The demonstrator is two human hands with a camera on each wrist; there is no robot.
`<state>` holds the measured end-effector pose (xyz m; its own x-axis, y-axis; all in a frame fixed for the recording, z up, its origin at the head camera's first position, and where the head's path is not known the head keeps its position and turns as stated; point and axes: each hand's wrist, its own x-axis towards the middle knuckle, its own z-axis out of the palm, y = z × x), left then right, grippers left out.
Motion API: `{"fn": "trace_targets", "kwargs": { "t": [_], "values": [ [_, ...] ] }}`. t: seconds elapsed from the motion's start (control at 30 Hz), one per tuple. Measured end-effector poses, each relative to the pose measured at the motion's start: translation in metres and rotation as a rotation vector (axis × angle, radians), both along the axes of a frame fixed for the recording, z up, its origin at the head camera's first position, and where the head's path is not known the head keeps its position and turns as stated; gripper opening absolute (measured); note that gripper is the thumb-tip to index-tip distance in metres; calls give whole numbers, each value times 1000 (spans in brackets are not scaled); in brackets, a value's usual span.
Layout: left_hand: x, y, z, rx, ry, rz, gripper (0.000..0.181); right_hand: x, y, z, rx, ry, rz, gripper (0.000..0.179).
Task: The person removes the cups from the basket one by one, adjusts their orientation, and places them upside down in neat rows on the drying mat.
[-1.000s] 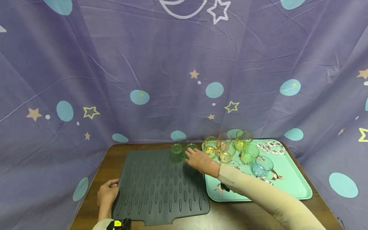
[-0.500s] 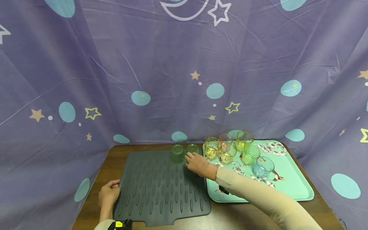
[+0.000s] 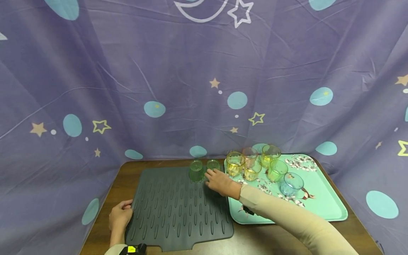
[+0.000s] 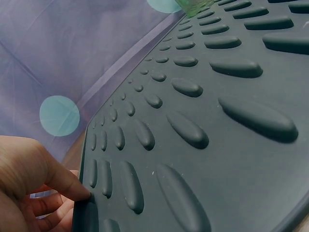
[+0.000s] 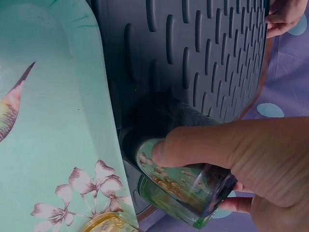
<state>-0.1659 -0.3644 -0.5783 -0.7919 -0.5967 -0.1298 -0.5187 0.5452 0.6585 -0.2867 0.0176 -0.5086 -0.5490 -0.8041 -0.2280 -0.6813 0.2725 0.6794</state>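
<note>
On the left, my left hand (image 3: 120,216) pinches the side edge of the dark grey ribbed drying mat (image 3: 165,232), thumb on top. My right hand (image 3: 221,183) is at the mat's far right corner. In the right wrist view its thumb (image 5: 193,147) and fingers grip a see-through drinking glass (image 5: 186,187), tilted in that view; the head view hides this glass behind the hand. Just beyond it is a green glass (image 3: 213,164), partly covered by the hand. Another green glass (image 3: 196,171) stands upside down on the mat to the left.
A mint-green tray (image 3: 325,203) with printed flowers and birds adjoins the mat's right side. Upright on it are several glasses, among them a yellow glass (image 3: 235,163), a light green glass (image 3: 277,170) and a blue glass (image 3: 291,185). A purple patterned curtain (image 3: 178,134) hangs behind the table.
Over the last second my right hand has come slightly lower and nearer, showing more of the green glass beyond it. My left hand has stayed at the mat's edge.
</note>
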Motion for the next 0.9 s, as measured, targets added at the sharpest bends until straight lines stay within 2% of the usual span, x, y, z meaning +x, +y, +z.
{"fn": "trace_targets", "kwargs": {
  "t": [0.33, 0.57, 0.67, 0.73, 0.9],
  "values": [
    [0, 2, 2, 1, 14, -8, 44, 0, 1, 3, -13, -27, -19, 50],
    [-1, 3, 2, 15, 9, 2, 45, 2, 3, 12, -59, -78, -35, 64],
    [-1, 3, 2, 21, 3, 13, 45, 2, 6, 20, -141, -164, -60, 76],
    [-1, 2, 1, 19, 0, 17, 46, 1, 11, 26, -240, -247, -67, 80],
    [0, 1, 0, 11, 2, 16, 45, -5, 27, 43, -528, -425, -20, 71]
  ]
}}
